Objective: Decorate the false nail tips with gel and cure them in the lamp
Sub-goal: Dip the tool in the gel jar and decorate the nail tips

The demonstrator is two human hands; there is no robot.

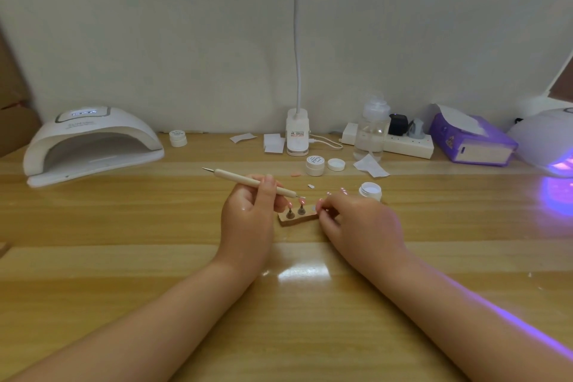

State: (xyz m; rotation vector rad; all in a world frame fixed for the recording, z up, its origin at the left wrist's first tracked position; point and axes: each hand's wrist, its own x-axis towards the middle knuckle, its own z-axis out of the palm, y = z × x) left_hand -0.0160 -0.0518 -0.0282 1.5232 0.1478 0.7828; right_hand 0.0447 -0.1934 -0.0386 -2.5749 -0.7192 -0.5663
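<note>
My left hand [248, 214] grips a cream dotting tool [245, 178], its fine tip hovering just above a pink nail tip [301, 202] on a small stand. Two such stands rise from a little wooden holder [296, 220] at the table's middle. My right hand [359, 223] pinches the holder's right end, with a pale nail tip [313, 208] at its fingertips. An open jar of white gel [370, 191] sits just behind my right hand. The white curing lamp [90, 143] stands at the back left with its mouth facing me.
A second lamp [552, 146] glows purple at the far right. Behind the holder sit a gel jar [315, 165], its loose lid [336, 164], a clip desk lamp [297, 133], a clear pump bottle [373, 130], a power strip [403, 143] and a purple tissue box [471, 143].
</note>
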